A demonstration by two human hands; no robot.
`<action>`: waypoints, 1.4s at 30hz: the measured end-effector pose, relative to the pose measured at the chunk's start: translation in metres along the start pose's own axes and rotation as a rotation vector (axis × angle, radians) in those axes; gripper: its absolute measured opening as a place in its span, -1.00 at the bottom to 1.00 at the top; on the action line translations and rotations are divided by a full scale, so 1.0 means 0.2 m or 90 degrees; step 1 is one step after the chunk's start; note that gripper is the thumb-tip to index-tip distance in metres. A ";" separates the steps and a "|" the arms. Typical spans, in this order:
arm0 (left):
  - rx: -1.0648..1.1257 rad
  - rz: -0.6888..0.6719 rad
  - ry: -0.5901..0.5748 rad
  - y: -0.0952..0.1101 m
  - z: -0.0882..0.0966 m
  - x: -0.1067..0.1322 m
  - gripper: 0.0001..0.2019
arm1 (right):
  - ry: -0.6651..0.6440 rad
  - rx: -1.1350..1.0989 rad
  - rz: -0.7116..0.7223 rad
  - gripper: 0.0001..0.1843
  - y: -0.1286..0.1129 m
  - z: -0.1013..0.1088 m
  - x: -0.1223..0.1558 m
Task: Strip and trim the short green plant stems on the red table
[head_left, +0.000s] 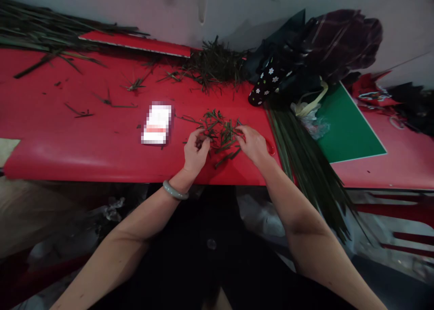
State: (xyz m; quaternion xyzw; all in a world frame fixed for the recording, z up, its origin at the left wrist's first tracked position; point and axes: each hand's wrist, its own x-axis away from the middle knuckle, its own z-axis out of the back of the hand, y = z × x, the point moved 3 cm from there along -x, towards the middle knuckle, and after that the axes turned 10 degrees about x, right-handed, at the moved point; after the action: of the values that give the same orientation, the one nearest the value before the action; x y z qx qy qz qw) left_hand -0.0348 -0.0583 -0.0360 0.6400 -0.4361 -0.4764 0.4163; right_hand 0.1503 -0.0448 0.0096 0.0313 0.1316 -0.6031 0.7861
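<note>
A small heap of short green leaf pieces (221,130) lies on the red table (84,138) near its front edge. My left hand (195,151), with a pale bangle on the wrist, is curled at the heap's left side, fingers pinched on some of the pieces. My right hand (253,143) rests at the heap's right side, fingers bent down onto the pieces. What exactly each hand grips is partly hidden by the fingers.
A white and red card (156,124) lies left of the heap. A bundle of long green leaves (305,165) hangs over the front edge at right. A bigger pile of cuttings (213,66), dark bags (305,57) and a green board (346,124) sit behind.
</note>
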 end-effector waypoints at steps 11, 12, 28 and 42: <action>-0.056 -0.117 -0.042 0.06 0.01 0.06 -0.70 | -0.149 0.224 0.121 -0.71 -0.01 -0.11 0.01; -0.075 -0.133 -0.053 0.07 0.01 0.07 -0.71 | -0.149 0.227 0.123 -0.72 -0.01 -0.11 0.00; -0.295 -0.260 -0.431 0.08 -0.12 0.15 -0.83 | -0.129 0.126 0.194 -0.75 -0.16 -0.07 -0.04; -0.132 0.004 -0.165 0.04 -0.05 0.06 -0.81 | 0.021 -0.299 -0.094 -0.79 -0.17 -0.16 0.02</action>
State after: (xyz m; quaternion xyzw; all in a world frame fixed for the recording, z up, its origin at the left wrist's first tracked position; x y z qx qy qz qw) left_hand -0.0235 -0.0701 -0.0294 0.5250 -0.4367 -0.5962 0.4221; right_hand 0.1130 -0.0506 -0.0175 -0.1523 0.2832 -0.6109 0.7234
